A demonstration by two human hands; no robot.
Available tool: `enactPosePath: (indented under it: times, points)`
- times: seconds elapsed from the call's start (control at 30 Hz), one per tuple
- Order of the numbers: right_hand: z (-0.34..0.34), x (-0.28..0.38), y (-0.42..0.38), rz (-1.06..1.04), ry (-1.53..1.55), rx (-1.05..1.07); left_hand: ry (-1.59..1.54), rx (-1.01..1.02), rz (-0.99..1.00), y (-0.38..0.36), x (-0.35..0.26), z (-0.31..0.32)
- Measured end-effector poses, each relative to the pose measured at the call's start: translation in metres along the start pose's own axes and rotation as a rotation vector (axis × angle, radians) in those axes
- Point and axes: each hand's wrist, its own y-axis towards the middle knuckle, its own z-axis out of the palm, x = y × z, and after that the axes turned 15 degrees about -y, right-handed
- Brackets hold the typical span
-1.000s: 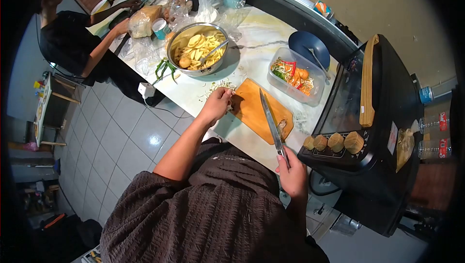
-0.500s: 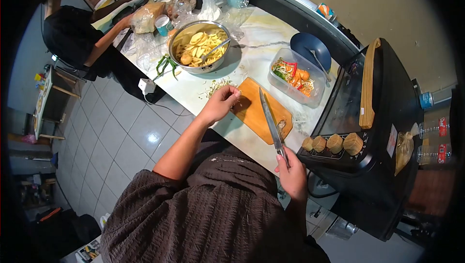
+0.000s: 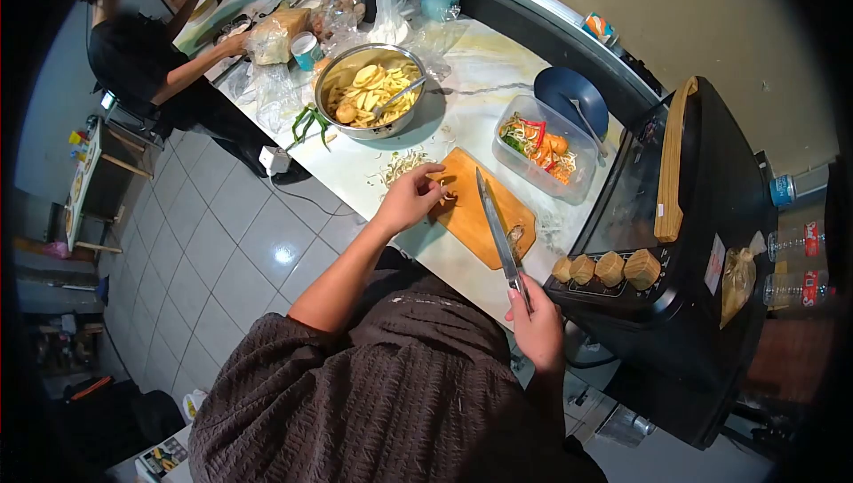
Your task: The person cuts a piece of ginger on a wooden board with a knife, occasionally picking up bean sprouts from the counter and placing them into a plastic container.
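My right hand (image 3: 537,323) is wrapped round the handle of a long kitchen knife (image 3: 494,221), its blade pointing away from me over the wooden cutting board (image 3: 471,236). Over the board's left edge is my left hand (image 3: 411,201), index finger and thumb apart. Small pale scraps lie on the board by its fingertips. Just beyond that hand is a loose pile of bean sprouts (image 3: 402,163) on the marble-patterned counter. A small brownish piece (image 3: 516,234) sits at the board's near right end.
Behind stands a steel bowl (image 3: 329,119) of cut potatoes with a utensil, beside green chillies (image 3: 311,123). A clear plastic container (image 3: 582,183) of vegetables and a dark blue plate (image 3: 555,83) are right of the board. A black oven (image 3: 702,305) borders the counter; a co-worker (image 3: 133,61) stands far left.
My left hand's fingertips have parted from a pinch, and the hand has shifted slightly down over the board. The knife stays nearly still. The co-worker's far hand has lifted.
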Motion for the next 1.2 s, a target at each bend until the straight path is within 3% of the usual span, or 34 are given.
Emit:
enactPosePath:
  times: [0.1,0.23,0.4,0.73,1.0,1.2]
  points:
    - [0.001,-0.006,-0.006,0.011,0.016,-0.002,0.124,0.030,-0.076,-0.001,-0.001,0.002]
    - [-0.001,-0.002,-0.001,0.019,0.062,-0.019,0.080,0.001,-0.064,0.004,-0.011,0.005]
    - [0.003,-0.004,0.001,0.021,0.051,-0.042,0.295,0.026,-0.013,0.008,-0.017,0.007]
    - [0.027,0.017,-0.002,0.088,0.075,-0.018,0.209,0.096,-0.090,0.008,-0.041,-0.021]
    - [0.078,0.018,-0.006,0.085,0.178,-0.111,0.175,0.113,-0.081,0.004,-0.024,-0.053]
    - [0.107,0.043,-0.017,0.251,0.091,-0.135,0.182,0.168,-0.081,-0.007,-0.028,-0.066]
